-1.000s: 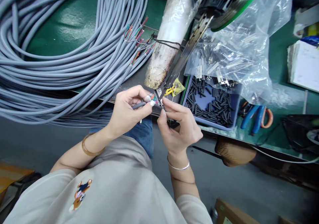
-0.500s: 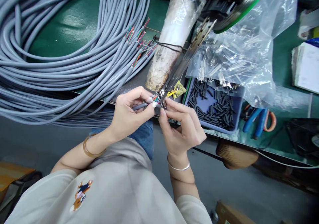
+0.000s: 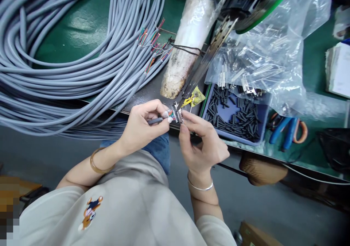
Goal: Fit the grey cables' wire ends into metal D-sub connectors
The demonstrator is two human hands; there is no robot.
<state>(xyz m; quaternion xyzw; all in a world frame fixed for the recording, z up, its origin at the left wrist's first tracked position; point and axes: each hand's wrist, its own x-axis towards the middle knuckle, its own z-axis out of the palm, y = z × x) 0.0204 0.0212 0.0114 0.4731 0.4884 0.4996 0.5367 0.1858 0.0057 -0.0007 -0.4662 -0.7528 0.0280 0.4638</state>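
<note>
Near the bench's front edge, my left hand (image 3: 146, 123) pinches the stripped end of a grey cable (image 3: 155, 120), where thin coloured wires fan out. White coverings sit on the thumb and a fingertip. Those wires meet a small metal connector (image 3: 178, 113) with a row of pins. My right hand (image 3: 201, 136) grips the connector's other side between thumb and fingers. A soldering iron (image 3: 165, 87) in a dirty white wrap, tied with dark wire, lies just beyond, and the lower end of a slotted metal strip (image 3: 201, 63) reaches the connector.
Coiled grey cables (image 3: 68, 78) cover the left of the green bench. Right of my hands, a blue tray (image 3: 228, 115) holds many short black tubes, with a clear bag (image 3: 287, 67) of metal parts over its back. Blue-handled pliers (image 3: 288, 134) lie farther right; a yellow packet (image 3: 198, 97) sits near the connector.
The connector has turned slightly and shows more of its pin row and metal shell. My right hand has shifted a little right and down, still gripping it.
</note>
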